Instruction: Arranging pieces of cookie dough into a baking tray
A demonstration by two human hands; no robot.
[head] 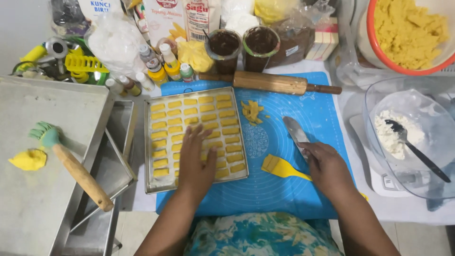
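My left hand [195, 161] lies flat over the near part of a metal baking tray [148, 142], fingers apart, touching the yellow rectangular dough pieces [175, 121] set out there in rows. My right hand [327, 168] is closed on the handle of a metal palette knife [295, 130], whose blade points away over the blue silicone mat [313, 109]. A yellow silicone brush [280, 167] lies on the mat just left of that hand. Scraps of yellow dough [251, 111] sit on the mat beside the tray.
A wooden rolling pin [270, 82] lies at the mat's far edge, behind it two dark cups [241, 46], small bottles and bags. Empty metal trays [42, 156] with a wooden-handled brush [71, 163] are left. Right: a clear bowl [417, 142] with flour and spoon, and an orange-rimmed dough bowl [407, 33].
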